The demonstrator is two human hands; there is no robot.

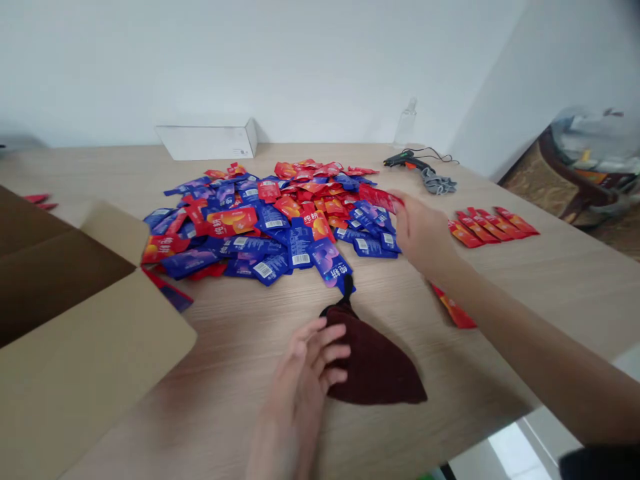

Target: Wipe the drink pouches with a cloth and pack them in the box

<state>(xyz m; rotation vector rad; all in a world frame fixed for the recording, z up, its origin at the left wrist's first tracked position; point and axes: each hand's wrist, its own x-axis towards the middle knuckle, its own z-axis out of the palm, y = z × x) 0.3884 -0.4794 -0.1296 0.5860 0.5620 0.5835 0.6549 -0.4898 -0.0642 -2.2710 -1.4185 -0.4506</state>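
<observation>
My right hand (417, 230) pinches a red sachet (377, 198) over the right side of a heap of blue and red sachets. Near the table's front, the spread fingers of my left hand (315, 363) overlap the left edge of a dark maroon folded cloth (377, 367) with a black strap. Whether they touch the cloth I cannot tell. A blue sachet (330, 260) lies at the heap's front edge, by the strap. Partly hidden below my right forearm is another red sachet (456, 312).
An open cardboard box (95, 360) stands at the left. Several red sachets lie in a row (493, 225) at the right. Behind are a white box (210, 142), a glue gun (407, 160), a grey cloth bundle (439, 182) and a clear bottle (406, 123).
</observation>
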